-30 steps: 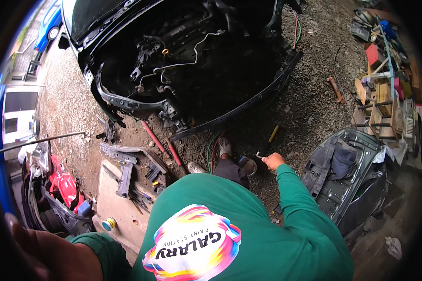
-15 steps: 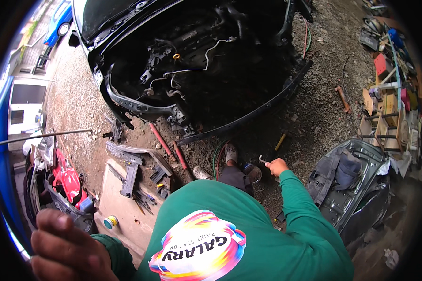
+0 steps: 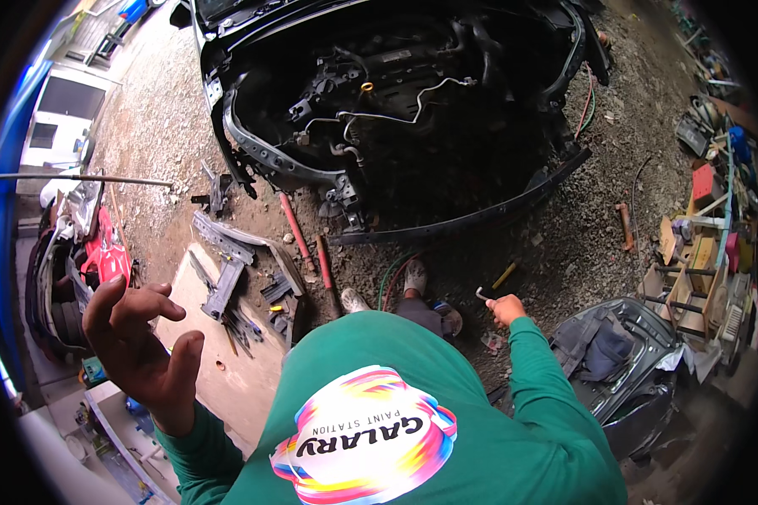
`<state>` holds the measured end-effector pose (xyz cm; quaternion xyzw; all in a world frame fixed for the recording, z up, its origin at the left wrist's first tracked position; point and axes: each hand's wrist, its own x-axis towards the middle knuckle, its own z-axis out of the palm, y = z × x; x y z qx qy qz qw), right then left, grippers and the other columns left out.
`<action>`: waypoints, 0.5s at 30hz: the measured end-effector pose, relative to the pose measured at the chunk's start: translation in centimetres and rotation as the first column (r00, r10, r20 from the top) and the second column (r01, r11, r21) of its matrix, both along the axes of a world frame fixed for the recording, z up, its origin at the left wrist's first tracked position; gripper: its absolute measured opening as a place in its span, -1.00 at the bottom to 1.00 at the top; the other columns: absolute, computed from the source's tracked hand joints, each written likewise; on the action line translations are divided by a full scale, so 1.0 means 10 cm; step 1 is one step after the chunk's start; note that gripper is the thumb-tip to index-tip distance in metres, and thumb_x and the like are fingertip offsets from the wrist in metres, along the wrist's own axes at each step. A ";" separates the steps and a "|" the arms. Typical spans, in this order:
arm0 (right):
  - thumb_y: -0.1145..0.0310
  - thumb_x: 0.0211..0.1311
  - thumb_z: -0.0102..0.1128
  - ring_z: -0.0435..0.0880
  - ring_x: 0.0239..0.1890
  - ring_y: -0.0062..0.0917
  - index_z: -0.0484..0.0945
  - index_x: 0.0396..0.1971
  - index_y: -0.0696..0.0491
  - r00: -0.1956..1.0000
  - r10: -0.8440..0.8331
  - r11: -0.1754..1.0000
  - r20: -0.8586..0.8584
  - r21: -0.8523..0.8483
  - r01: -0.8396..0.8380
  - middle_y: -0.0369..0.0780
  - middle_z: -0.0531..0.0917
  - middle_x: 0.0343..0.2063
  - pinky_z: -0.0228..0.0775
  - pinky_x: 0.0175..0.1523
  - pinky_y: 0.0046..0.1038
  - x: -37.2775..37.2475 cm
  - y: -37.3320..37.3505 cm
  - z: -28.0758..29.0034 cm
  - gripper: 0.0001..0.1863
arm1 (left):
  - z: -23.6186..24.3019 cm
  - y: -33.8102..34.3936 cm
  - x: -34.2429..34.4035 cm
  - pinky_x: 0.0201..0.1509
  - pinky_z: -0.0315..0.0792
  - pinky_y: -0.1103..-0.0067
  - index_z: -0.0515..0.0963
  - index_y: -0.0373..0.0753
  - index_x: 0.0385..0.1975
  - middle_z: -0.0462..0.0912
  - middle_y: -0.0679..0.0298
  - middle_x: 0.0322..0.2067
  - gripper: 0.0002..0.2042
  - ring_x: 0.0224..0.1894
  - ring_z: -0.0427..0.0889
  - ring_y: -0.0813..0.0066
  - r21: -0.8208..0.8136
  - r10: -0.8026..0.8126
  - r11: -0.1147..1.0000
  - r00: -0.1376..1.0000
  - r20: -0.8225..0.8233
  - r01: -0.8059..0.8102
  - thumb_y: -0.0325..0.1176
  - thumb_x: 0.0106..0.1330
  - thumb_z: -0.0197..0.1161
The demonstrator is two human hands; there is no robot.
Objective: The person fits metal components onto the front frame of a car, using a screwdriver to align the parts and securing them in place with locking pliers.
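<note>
A person in a green long-sleeved shirt (image 3: 413, 421) stands on gravel ground (image 3: 564, 244) facing the open front of a dark car (image 3: 396, 109) with its bumper removed.

The right hand (image 3: 505, 310) is stretched out low toward the car, arm nearly straight, and its fingers are closed around the dark handle of a small tool (image 3: 488, 293). The tool sits just off the car's lower front crossbar, near a yellow-handled tool (image 3: 505, 273) lying on the gravel.

The left hand (image 3: 139, 337) is raised close to the camera, well to the left of the car, palm turned inward. Its fingers (image 3: 147, 305) are spread and loosely curled, gripping nothing.

Below the car's front, the person's shoes (image 3: 414, 276) stand beside green and red hoses (image 3: 392, 282). Two red bars (image 3: 296, 229) lie on the ground near the car's left corner. Further left, a flat board (image 3: 227, 379) carries grey metal brackets (image 3: 223, 286) and scattered small parts. To the right of the car lies a detached dark body panel (image 3: 632, 370) with cloth heaped on it, and beyond that a cluttered pile of boxes (image 3: 699, 252) and tools.
</note>
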<state>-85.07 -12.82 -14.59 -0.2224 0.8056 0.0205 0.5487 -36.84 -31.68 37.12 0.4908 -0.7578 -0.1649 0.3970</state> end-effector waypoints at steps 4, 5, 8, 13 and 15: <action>0.05 0.50 0.39 0.73 -0.51 -0.45 0.79 -0.21 0.25 0.995 0.097 0.995 0.008 -0.021 -0.097 -0.16 0.75 -0.49 0.58 -0.38 -0.27 -0.05 -0.18 0.08 -0.54 | -0.12 0.06 0.18 0.29 0.54 0.30 0.35 -0.37 0.41 0.65 0.26 -0.25 -0.28 -0.13 0.66 0.51 0.016 0.076 0.997 0.996 0.039 -0.077 -0.50 0.23 0.52; 0.05 0.51 0.38 0.73 -0.50 -0.45 0.79 -0.21 0.25 0.995 0.097 0.994 0.002 -0.045 -0.097 -0.16 0.75 -0.49 0.58 -0.37 -0.27 -0.04 -0.22 0.10 -0.54 | -0.15 0.06 0.24 0.29 0.54 0.30 0.35 -0.37 0.41 0.65 0.26 -0.25 -0.28 -0.13 0.66 0.51 0.017 0.078 0.997 0.996 0.038 -0.078 -0.50 0.23 0.52; 0.04 0.54 0.35 0.73 -0.50 -0.45 0.80 -0.21 0.23 0.997 0.077 0.994 -0.017 -0.075 -0.078 -0.16 0.74 -0.50 0.57 -0.35 -0.26 0.02 -0.29 0.13 -0.54 | -0.20 0.10 0.34 0.25 0.53 0.39 0.41 -0.35 0.40 0.65 0.27 -0.24 -0.33 -0.15 0.66 0.54 0.028 0.094 0.995 0.991 0.093 -0.097 -0.56 0.26 0.50; 0.03 0.54 0.35 0.70 -0.52 -0.45 0.80 -0.20 0.22 0.995 0.103 0.992 -0.007 -0.070 -0.103 -0.16 0.75 -0.50 0.56 -0.34 -0.27 0.07 -0.31 0.19 -0.54 | -0.25 0.14 0.38 0.10 0.50 0.56 0.48 -0.29 0.36 0.65 0.29 -0.27 -0.38 -0.19 0.66 0.57 0.076 0.194 0.975 0.970 0.148 -0.207 -0.57 0.28 0.52; 0.03 0.54 0.35 0.71 -0.52 -0.44 0.80 -0.20 0.23 0.995 0.097 0.994 -0.002 -0.057 -0.097 -0.16 0.75 -0.51 0.56 -0.34 -0.27 0.08 -0.29 0.19 -0.54 | -0.28 0.13 0.41 0.09 0.50 0.56 0.49 -0.28 0.35 0.66 0.29 -0.29 -0.39 -0.19 0.66 0.57 0.081 0.187 0.976 0.968 0.169 -0.203 -0.57 0.28 0.53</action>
